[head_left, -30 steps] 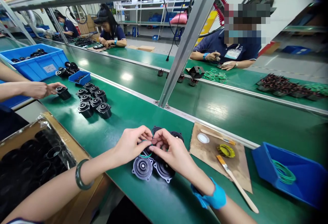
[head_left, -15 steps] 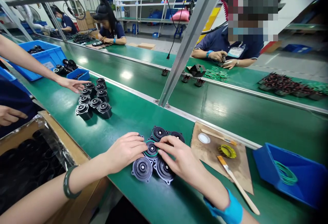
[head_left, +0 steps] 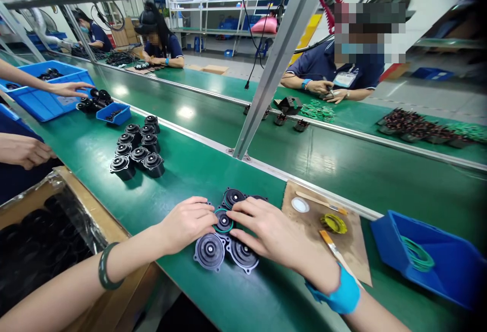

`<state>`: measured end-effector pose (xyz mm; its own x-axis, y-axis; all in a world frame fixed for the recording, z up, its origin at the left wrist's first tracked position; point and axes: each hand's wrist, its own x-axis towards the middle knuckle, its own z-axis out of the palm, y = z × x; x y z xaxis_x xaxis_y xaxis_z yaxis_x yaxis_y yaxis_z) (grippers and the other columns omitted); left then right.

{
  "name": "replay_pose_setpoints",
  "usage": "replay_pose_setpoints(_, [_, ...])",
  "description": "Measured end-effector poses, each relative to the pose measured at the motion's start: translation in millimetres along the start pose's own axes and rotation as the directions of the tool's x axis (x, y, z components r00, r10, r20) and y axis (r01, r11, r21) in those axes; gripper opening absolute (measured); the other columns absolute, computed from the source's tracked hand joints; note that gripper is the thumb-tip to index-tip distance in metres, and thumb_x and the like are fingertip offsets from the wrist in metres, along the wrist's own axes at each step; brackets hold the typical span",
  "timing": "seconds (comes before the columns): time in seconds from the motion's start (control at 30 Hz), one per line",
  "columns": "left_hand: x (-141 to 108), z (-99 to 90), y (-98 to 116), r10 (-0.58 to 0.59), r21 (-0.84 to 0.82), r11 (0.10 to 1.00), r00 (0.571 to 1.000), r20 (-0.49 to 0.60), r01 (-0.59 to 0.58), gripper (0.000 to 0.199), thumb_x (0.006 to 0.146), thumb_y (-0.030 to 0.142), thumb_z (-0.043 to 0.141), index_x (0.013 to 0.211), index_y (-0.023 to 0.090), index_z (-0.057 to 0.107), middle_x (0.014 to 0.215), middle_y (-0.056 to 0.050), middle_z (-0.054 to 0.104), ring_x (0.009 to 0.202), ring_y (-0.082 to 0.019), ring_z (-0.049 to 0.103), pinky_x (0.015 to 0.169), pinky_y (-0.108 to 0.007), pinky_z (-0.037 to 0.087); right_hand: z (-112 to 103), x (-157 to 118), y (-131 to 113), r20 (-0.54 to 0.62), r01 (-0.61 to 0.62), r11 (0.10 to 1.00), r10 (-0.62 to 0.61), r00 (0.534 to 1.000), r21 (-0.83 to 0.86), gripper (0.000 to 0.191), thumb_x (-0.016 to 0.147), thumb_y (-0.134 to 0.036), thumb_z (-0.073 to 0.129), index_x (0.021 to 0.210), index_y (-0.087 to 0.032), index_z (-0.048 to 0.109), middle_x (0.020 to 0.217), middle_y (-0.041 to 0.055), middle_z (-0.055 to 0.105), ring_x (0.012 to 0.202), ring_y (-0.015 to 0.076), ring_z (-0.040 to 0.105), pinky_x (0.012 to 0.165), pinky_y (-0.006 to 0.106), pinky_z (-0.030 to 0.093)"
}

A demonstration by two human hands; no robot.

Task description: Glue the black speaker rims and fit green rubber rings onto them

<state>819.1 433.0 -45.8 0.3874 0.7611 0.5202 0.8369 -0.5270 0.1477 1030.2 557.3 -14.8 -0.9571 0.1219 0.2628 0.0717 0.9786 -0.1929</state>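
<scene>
A green rubber ring (head_left: 216,227) lies around the top of a round black motor housing (head_left: 223,220), in a cluster of several such housings on the green bench. My left hand (head_left: 188,224) is closed at the ring's left side, its fingertips against it. From the right, my right hand (head_left: 262,225) has its fingertips on the ring's other side, with the thumb lower, over a neighbouring housing (head_left: 243,253). Another housing (head_left: 210,251) sits in front. The far housing (head_left: 233,197) also carries a green ring. My fingers hide part of the cluster.
Brushes and a yellow ring-shaped dish (head_left: 334,223) lie on stained cardboard (head_left: 357,251). A blue bin (head_left: 452,261) holds green rings. Assembled motors (head_left: 140,153) stand left, near a co-worker's hand (head_left: 72,88). A carton (head_left: 110,225) adjoins the bench; a metal post (head_left: 262,78) rises behind.
Both my hands stay at the ringed housing; my right hand has shifted slightly over it. The co-worker's reaching hand has moved from the standing motors back towards the blue crate. The view has shifted slightly.
</scene>
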Motion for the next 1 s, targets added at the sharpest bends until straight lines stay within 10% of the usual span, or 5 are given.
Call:
replay_pose_setpoints(0.6, [7,3.3,2,-0.113,0.055,0.993,0.983,0.148,0.106,0.016,0.093,0.028,0.061,0.083,0.016,0.061,0.080,-0.001,0.071,0.081,-0.016,0.069,0.094,-0.035,0.053,-6,7,-5,0.185,-0.023,0.999,0.027,0.982,-0.024,0.014,0.091,-0.028,0.064,0.082,-0.017,0.065,0.084,0.0038,0.065,0.078,0.0185,0.059,0.069,0.032,0.037])
replay_pose_setpoints(1.0, [8,1.3,2,0.156,0.198,0.963,0.979,0.134,-0.180,0.021,0.095,0.009,0.047,0.080,0.014,0.061,0.078,-0.004,0.068,0.073,-0.016,0.065,0.087,-0.034,0.056,20,11,-34,0.002,-0.058,0.963,0.060,0.998,-0.263,0.024,0.084,-0.005,0.066,0.065,-0.017,0.058,0.067,0.0007,0.060,0.063,0.0165,0.052,0.061,0.033,0.028])
